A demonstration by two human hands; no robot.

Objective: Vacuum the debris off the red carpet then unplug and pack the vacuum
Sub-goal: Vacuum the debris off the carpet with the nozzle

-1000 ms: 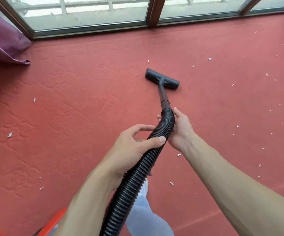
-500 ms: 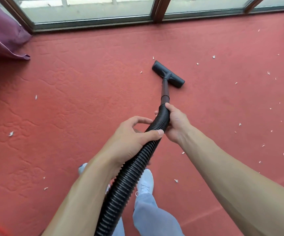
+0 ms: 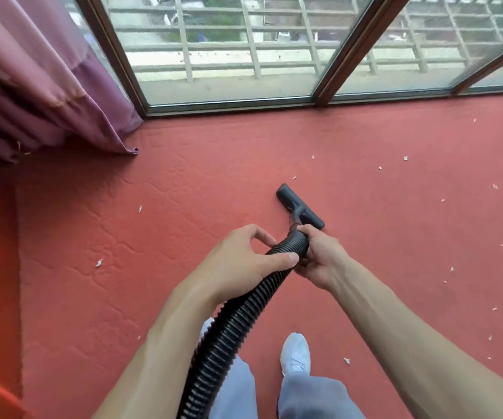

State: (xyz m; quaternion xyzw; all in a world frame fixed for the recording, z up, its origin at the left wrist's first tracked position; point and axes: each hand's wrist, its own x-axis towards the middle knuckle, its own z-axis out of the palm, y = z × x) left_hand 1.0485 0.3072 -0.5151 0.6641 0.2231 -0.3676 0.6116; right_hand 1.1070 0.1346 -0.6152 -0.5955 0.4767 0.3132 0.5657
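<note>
Nearest: white shoe (image 3: 295, 353) planted on the red carpet (image 3: 183, 207), just beside the ribbed black hose (image 3: 232, 322) running up between the legs. Risk of treading on or tangling in that hose on a forward step, likely jerking the head off line.

Mid: left hand (image 3: 244, 261) wrapped over the hose, thumb across the top, fingers curled beneath. Right hand (image 3: 319, 258) closed round the hose's cuff end, at the joint with the short tube. Both gripping, neither free. Possible twisting of one grip against the other and loosening of that joint; judged from hand placement only.

Beyond: floor nozzle (image 3: 300, 210) flat on the carpet, skewed diagonally, close ahead of the right hand. Risk of skipped strips with the head angled so. White debris flecks (image 3: 405, 158) scattered mostly to the right, a few left, one near the shoe. Easily missed beside the feet.

Far: purple curtain hem (image 3: 123, 146) down on the carpet at left, below the window (image 3: 229, 80). Risk of fabric sucked in on a sweep that way.
</note>
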